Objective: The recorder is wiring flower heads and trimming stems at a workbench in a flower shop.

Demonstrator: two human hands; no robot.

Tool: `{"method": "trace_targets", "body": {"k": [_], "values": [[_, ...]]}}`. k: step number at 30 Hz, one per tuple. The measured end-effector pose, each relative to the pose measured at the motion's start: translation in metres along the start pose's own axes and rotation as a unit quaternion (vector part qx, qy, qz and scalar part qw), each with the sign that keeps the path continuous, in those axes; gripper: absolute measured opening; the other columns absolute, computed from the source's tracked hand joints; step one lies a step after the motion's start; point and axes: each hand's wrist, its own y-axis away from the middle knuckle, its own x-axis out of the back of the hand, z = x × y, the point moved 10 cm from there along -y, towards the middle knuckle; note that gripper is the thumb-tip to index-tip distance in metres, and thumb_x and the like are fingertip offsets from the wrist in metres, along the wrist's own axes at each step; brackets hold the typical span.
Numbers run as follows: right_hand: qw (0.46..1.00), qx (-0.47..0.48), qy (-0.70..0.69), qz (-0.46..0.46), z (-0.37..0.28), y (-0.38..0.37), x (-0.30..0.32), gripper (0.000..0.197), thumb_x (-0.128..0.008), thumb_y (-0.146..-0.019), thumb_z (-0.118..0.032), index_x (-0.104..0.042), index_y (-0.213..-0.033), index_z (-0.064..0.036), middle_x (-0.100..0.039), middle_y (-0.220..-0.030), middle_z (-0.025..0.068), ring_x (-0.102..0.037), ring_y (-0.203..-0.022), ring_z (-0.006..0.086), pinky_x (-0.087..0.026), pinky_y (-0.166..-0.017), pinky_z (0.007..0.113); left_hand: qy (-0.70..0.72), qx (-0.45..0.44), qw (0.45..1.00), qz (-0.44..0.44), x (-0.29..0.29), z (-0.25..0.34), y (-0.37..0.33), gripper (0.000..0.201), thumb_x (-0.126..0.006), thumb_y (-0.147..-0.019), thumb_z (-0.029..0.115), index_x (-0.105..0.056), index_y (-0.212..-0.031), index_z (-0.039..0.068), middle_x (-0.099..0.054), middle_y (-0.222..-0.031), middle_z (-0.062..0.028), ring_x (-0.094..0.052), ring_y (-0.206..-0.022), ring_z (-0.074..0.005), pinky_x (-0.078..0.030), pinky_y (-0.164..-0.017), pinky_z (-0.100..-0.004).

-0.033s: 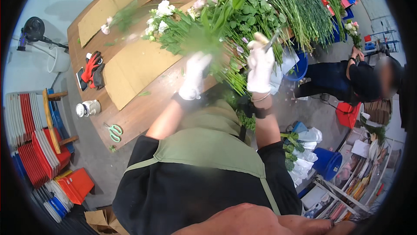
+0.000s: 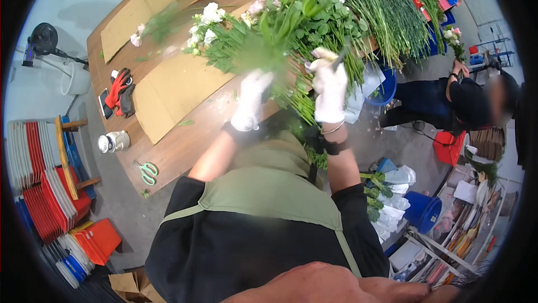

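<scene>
Overhead, flower bunch between both gloved hands; left hand and right hand clenched around its stems

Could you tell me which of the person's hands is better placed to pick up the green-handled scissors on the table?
The left hand, probably. The scissors lie near the table edge on the person's left, while the right hand is on the far side, gripping the stems of the flower bunch.

Green-handled scissors, red gloves and a white tape roll lie on the wooden table.
</scene>
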Motion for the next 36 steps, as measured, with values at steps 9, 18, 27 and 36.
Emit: {"method": "trace_targets", "body": {"k": [9,18,27,36], "values": [[0.975,0.102,0.159,-0.119,0.008,0.003,-0.054,0.024,-0.077,-0.091,-0.007,-0.067,-0.111,0.0016,-0.059,-0.075,-0.0031,-0.046,-0.066,0.0031,-0.041,-0.058,0.023,0.053,0.046,0.997,-0.025,-0.026,0.006,0.023,0.035,-0.065,-0.099,0.012,-0.063,-0.133,0.002,-0.068,-0.120,-0.0034,-0.063,-0.106,-0.0110,-0.050,-0.094,-0.0256],[0.974,0.124,0.173,-0.073,-0.016,-0.010,-0.046,0.008,-0.067,-0.098,-0.007,-0.065,-0.099,0.0000,-0.059,-0.074,-0.0048,-0.044,-0.064,0.0015,-0.038,-0.056,0.024,-0.121,0.036,0.990,-0.059,-0.015,-0.003,0.039,0.045,-0.069,-0.096,0.011,-0.061,-0.138,-0.001,-0.069,-0.122,-0.0042,-0.064,-0.106,-0.0110,-0.050,-0.096,-0.0281],[0.974,0.098,0.181,-0.096,-0.012,-0.009,-0.060,0.011,-0.072,-0.096,-0.008,-0.065,-0.098,0.0003,-0.057,-0.075,-0.0048,-0.044,-0.067,0.0017,-0.039,-0.057,0.023,-0.127,0.005,0.992,-0.013,-0.013,-0.008,0.037,0.030,-0.065,-0.100,0.005,-0.067,-0.129,0.000,-0.072,-0.111,-0.0037,-0.065,-0.098,-0.0094,-0.052,-0.089,-0.0260],[0.976,0.063,0.175,-0.113,-0.011,0.002,-0.078,0.011,-0.073,-0.094,-0.006,-0.066,-0.098,0.0009,-0.058,-0.077,-0.0043,-0.044,-0.068,0.0018,-0.039,-0.058,0.022,-0.090,-0.072,0.993,0.016,-0.018,0.012,0.034,0.028,-0.065,-0.100,0.003,-0.068,-0.128,-0.002,-0.072,-0.105,-0.0005,-0.062,-0.083,-0.0049,-0.052,-0.074,-0.0221]]}}
